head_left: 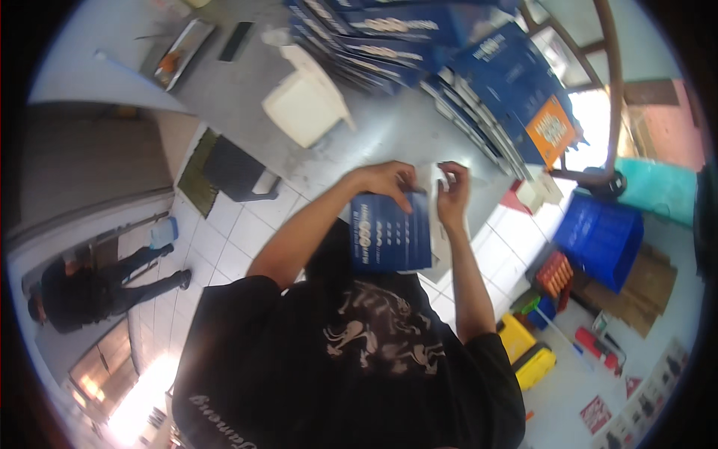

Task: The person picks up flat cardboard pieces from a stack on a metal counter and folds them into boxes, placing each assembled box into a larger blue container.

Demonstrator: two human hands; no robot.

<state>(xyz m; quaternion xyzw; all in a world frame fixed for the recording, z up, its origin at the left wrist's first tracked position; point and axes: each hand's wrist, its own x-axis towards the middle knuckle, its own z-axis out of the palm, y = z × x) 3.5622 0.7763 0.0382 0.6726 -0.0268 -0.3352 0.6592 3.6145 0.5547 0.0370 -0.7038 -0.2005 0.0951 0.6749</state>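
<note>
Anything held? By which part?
Blue package, by its top edge, in the left hand. Right hand is beside it; its grip can't be told.

head | left fisheye, head-worn | faces down | near, above both hands (385, 179) | wide

Pale strip (431, 178) beside right hand (452, 197) too blurred to tell, blue packs (396, 24) cut off by top edge

That carton (393, 243) is navy with white print, the shirt (299, 359) black with pale figures, the fire extinguisher (596, 351) red.
</note>
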